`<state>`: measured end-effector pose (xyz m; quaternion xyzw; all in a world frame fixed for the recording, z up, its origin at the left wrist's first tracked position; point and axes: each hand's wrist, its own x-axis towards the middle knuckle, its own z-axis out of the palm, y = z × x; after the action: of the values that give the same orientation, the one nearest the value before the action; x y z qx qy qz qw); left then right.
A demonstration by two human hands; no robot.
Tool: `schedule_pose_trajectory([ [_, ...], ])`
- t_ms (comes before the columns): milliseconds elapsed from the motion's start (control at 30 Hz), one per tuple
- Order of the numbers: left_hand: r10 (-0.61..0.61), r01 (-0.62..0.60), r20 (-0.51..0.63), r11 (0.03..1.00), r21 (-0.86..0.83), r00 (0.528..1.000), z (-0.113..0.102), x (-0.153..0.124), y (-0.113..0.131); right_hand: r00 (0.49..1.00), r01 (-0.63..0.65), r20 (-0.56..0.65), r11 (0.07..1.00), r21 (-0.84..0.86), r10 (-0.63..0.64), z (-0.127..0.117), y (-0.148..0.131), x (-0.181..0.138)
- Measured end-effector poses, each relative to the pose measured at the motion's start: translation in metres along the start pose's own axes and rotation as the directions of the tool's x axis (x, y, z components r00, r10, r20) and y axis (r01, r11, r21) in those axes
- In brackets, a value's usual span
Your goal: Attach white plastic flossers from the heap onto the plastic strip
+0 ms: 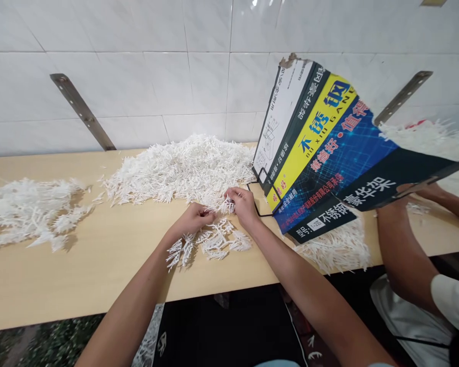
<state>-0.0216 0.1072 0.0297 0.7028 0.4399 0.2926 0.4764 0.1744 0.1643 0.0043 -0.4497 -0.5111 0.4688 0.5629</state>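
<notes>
Both my hands meet at the front of a big heap of white comb-like plastic pieces [183,165] on the wooden table [80,265]. My left hand [193,218] is closed in a loose fist around some pieces. My right hand [243,203] pinches a small white piece [226,205] between thumb and fingers. A small pile of separated white pieces [210,242] lies just below my hands, near the table's front edge.
A second white pile [30,211] lies at the left. A printed cardboard sheet [321,153] stands tilted at the right, held up by another person's arms [401,250]. More white pieces [340,247] lie under it. Metal brackets [82,112] cross the tiled wall.
</notes>
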Motion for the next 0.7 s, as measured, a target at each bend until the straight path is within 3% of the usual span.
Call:
schedule_pose_trajectory([
  [67, 0.008, -0.007, 0.04, 1.0, -0.013, 0.999, -0.002, -0.001, 0.0, 0.987, -0.089, -0.122, 0.987, 0.137, 0.106, 0.0, 0.002, 0.004],
  [133, 0.015, -0.014, 0.033, 1.0, -0.023, 0.999, -0.002, -0.004, -0.001, 0.982, -0.103, -0.14, 0.981, 0.167, 0.127, 0.001, 0.001, 0.006],
  [267, 0.008, -0.01, -0.047, 0.999, -0.034, 0.999, -0.002, -0.007, -0.004, 0.994, -0.036, 0.104, 0.999, 0.025, 0.033, 0.001, -0.005, 0.001],
  [400, -0.012, 0.006, -0.115, 0.999, -0.05, 0.993, -0.002, -0.004, -0.009, 0.958, -0.029, 0.287, 0.997, 0.065, 0.009, -0.001, -0.011, -0.004],
  [533, -0.036, 0.021, -0.195, 0.997, -0.08, 0.98, -0.003, -0.001, -0.013, 0.937, 0.008, 0.349, 0.998, -0.059, 0.013, -0.002, -0.007, -0.001],
  [700, -0.079, 0.048, -0.281, 0.992, -0.116, 0.956, -0.002, 0.001, -0.015, 0.94, 0.118, 0.334, 0.982, -0.147, -0.063, -0.002, 0.005, 0.002],
])
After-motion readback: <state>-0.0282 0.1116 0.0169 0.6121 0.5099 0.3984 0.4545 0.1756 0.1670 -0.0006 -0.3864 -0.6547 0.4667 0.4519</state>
